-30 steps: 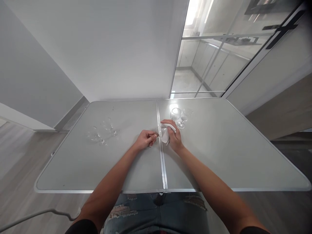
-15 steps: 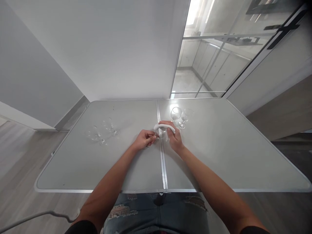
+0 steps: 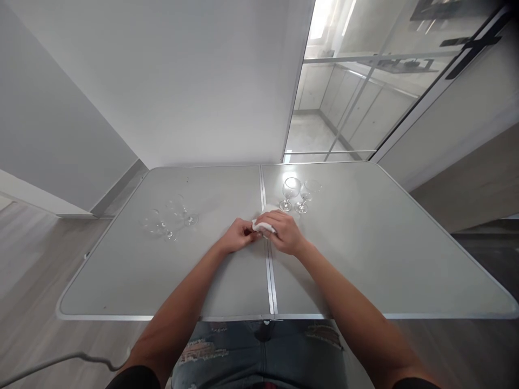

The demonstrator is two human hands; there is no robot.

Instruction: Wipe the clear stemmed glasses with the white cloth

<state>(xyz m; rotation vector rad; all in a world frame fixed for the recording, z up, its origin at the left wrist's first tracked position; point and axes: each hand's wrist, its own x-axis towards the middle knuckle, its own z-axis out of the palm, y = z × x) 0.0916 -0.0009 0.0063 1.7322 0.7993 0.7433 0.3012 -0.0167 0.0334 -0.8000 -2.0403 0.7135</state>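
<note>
Over the table's centre seam, my right hand (image 3: 285, 233) is closed on a white cloth (image 3: 265, 227), pressing it around a wine glass. The glass is almost wholly covered by the cloth and my fingers. From the left, my left hand (image 3: 237, 235) pinches the glass, apparently by its stem or foot; the grip itself is partly hidden. Just beyond my right hand stand two clear stemmed glasses, one short and round (image 3: 291, 190) and another (image 3: 308, 192) close beside it, both upright.
Two more stemmed glasses, a nearer one (image 3: 156, 222) and a farther one (image 3: 181, 209), are on the table's left half. The grey folding table (image 3: 365, 259) has a metal rim and a metal centre seam (image 3: 271, 281). A white wall (image 3: 211, 108) rises behind it; a glazed door (image 3: 348, 108) is at right.
My right hand has turned over and come down nearer to me, with the cloth now wrapped lower on the glass. My left hand has stayed nearly in place.
</note>
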